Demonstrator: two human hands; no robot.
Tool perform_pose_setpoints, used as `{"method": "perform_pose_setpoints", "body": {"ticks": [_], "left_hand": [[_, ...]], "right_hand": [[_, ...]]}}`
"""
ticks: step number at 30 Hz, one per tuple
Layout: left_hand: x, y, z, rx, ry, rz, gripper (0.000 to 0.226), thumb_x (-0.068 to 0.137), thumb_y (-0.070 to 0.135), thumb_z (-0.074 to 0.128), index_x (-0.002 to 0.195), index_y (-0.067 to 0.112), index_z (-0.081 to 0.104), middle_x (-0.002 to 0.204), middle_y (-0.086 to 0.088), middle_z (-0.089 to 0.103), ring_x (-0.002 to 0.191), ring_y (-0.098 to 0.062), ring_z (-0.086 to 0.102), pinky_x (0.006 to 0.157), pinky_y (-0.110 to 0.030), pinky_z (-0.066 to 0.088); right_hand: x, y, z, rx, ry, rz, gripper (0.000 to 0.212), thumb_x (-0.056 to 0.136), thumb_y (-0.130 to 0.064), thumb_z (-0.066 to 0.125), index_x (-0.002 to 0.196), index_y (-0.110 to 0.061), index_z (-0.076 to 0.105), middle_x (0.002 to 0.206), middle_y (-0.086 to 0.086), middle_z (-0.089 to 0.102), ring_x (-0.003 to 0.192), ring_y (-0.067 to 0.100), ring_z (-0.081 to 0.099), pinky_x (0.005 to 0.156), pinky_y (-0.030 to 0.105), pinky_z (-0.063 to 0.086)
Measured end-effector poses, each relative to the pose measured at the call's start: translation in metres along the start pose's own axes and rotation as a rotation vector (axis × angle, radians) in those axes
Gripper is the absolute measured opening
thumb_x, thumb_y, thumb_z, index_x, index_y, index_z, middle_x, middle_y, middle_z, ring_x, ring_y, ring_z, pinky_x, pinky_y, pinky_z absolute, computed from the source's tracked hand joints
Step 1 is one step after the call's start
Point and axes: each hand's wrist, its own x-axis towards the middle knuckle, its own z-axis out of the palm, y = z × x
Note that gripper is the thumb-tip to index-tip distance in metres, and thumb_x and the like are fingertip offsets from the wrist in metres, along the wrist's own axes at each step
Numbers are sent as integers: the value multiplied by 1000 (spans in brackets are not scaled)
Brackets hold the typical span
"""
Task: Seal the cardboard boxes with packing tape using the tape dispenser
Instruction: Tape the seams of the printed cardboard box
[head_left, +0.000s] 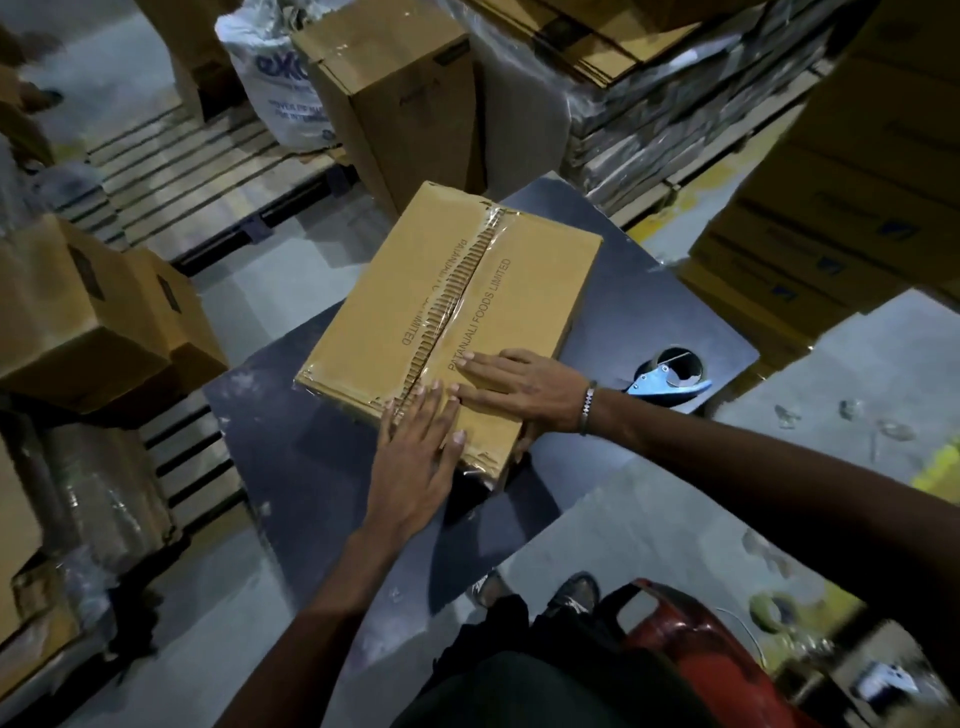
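Pressing flat fingers of left hand (415, 457) & right hand (514, 387) on taped box (441, 312), dark table (311, 457), stacked cartons (831, 208) around

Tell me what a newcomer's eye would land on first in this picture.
First, the cardboard box in the middle of the dark table, clear tape running along its centre seam. Both hands lie flat on its near end: the left hand over the seam, the right hand beside it. To the right on the table lies the tape dispenser, untouched.
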Motion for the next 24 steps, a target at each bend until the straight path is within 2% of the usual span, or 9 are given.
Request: {"method": "perform_pose_setpoints", "body": {"ticks": [3,6,8,10,12,14,17,20,24], "left_hand": [[-1,-1,2,-16,10,-7,64,112,58,14,167,27,28,175,8,16,162,-10,7,131,-51,1],[-1,-3,5,-26,26,2,64,112,57,16,166,26,31,175,7,18,162,-10,8,131,-52,2],[0,-4,6,-27,26,-8,66,112,58,15,165,24,33,175,5,20,162,-11,10,131,-54,4],[-1,-2,5,-11,7,6,70,110,62,14,165,23,33,175,3,20,163,-13,9,131,-55,3],[-3,1,1,-26,9,13,75,107,68,13,165,24,32,175,4,18,163,-12,6,131,-54,0],[0,15,-8,-194,15,-109,79,104,73,8,165,27,32,175,7,18,162,-7,5,131,-51,-2],[7,63,-13,-320,-6,-395,84,102,72,6,168,22,15,177,1,8,162,-9,-6,131,-45,-9],[5,118,-6,-249,101,-378,83,106,66,15,168,14,-1,176,-8,-9,161,-18,-18,131,-48,-9],[23,147,18,-179,285,-413,80,111,49,37,166,0,8,175,-17,-6,163,-30,-11,131,-57,0]], "right_hand": [[-1,2,-14,-33,-149,-42,142,64,-90,65,167,-16,1,170,22,12,157,37,17,123,49,24],[-2,-3,-16,10,-168,-27,145,59,-106,44,167,-16,9,171,21,11,159,35,12,126,48,12],[-1,-6,-13,14,-133,16,125,74,-93,54,166,-17,18,170,19,19,158,33,19,124,46,18],[-1,-10,-5,-10,-37,54,103,87,-61,70,165,-18,19,169,17,23,156,32,24,120,46,27],[-1,-15,-3,-26,-24,77,107,84,-44,73,166,-18,10,170,17,19,157,33,20,120,46,29],[-2,-21,-10,-62,-70,94,113,82,-35,75,167,-17,2,171,18,14,158,34,16,120,47,30],[-4,-27,-14,-92,-60,139,94,89,-14,56,167,-19,4,172,17,10,159,33,12,120,52,29],[-4,-32,-9,-37,-78,261,86,96,-24,58,166,-22,9,173,13,8,160,30,8,121,58,27],[-7,-23,-9,43,-46,461,67,105,-51,37,165,-29,19,172,13,18,158,34,19,116,61,33]]}}
